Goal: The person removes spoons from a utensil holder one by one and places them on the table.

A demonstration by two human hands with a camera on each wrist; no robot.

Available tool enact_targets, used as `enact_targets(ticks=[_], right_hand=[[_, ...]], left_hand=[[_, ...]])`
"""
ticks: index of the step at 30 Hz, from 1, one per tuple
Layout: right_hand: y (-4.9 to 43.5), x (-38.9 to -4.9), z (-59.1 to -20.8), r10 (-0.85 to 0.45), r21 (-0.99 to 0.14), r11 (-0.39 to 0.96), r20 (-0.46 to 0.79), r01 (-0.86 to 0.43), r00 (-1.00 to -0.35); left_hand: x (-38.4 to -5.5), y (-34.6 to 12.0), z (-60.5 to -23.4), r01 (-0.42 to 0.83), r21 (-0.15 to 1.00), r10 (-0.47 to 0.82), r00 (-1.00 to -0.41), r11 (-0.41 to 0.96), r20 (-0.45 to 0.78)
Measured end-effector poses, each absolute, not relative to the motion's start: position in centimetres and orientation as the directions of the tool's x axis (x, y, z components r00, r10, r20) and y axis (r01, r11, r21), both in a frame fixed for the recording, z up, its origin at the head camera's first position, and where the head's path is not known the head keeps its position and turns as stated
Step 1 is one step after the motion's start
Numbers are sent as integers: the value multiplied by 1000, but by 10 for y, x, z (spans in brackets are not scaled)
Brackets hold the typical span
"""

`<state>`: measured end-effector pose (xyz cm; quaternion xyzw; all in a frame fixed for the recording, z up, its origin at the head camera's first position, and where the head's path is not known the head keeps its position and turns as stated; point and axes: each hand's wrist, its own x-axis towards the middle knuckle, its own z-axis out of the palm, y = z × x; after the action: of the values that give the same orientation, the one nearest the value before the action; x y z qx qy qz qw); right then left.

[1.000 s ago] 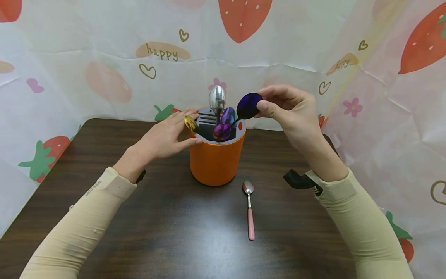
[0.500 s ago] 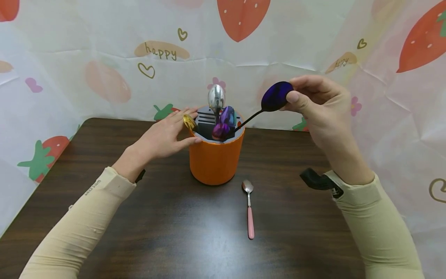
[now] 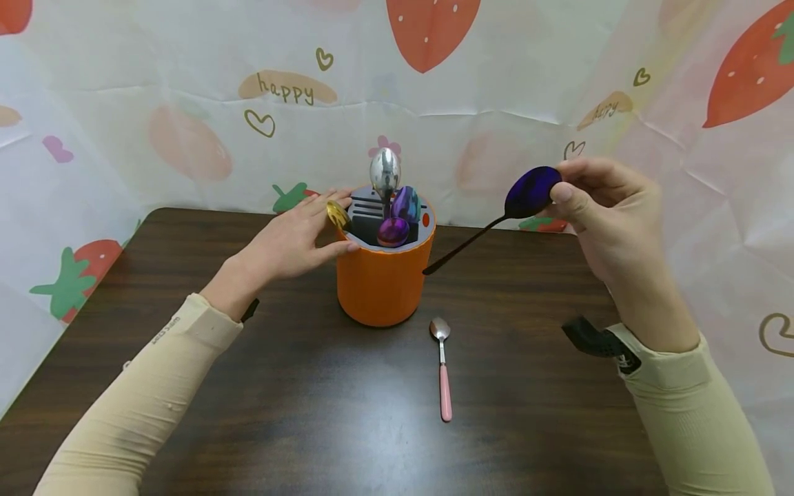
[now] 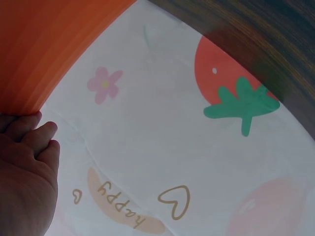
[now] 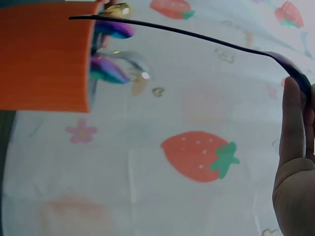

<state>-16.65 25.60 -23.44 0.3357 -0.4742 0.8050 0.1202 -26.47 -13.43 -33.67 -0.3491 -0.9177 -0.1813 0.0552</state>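
Note:
In the head view my right hand (image 3: 620, 213) pinches a dark purple spoon (image 3: 532, 193) by the tip of its bowl. Its thin handle slants down and left, ending near the right side of an orange utensil holder (image 3: 381, 289). My left hand (image 3: 288, 238) rests on the holder's left rim, fingers extended. Inside the holder stand a silver spoon (image 3: 385, 171), a gold spoon (image 3: 338, 215) and purple iridescent spoons (image 3: 393, 232), bowls up. The left wrist view has the left fingertips against the orange wall; the right wrist view shows the pinched spoon (image 5: 197, 35) side-on.
A small spoon with a pink handle (image 3: 445, 393) lies on the dark wooden table (image 3: 298, 399), in front of the holder. Behind and beside the table hangs a white sheet (image 3: 496, 83) printed with strawberries and hearts.
My right hand has moved right, drawing the dark purple spoon's handle out of the holder. It rose, then came down slightly. My left hand has stayed on the rim.

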Motion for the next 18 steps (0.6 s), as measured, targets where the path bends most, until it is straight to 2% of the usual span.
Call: enact_targets(ticks=[4, 10, 18], right_hand=[[264, -163, -248, -130, -736, -459, 609, -497, -782], [271, -159, -272, -118, -837, -262, 521, -480, -845], [281, -158, -300, -113, -934, -76, 356, -349, -928]], left_hand=[[-265, -134, -337, 667, 298, 624, -744, 683, 237], [-266, -133, -336, 663, 302, 623, -748, 685, 230], [-265, -134, -337, 652, 299, 613, -758, 697, 224]])
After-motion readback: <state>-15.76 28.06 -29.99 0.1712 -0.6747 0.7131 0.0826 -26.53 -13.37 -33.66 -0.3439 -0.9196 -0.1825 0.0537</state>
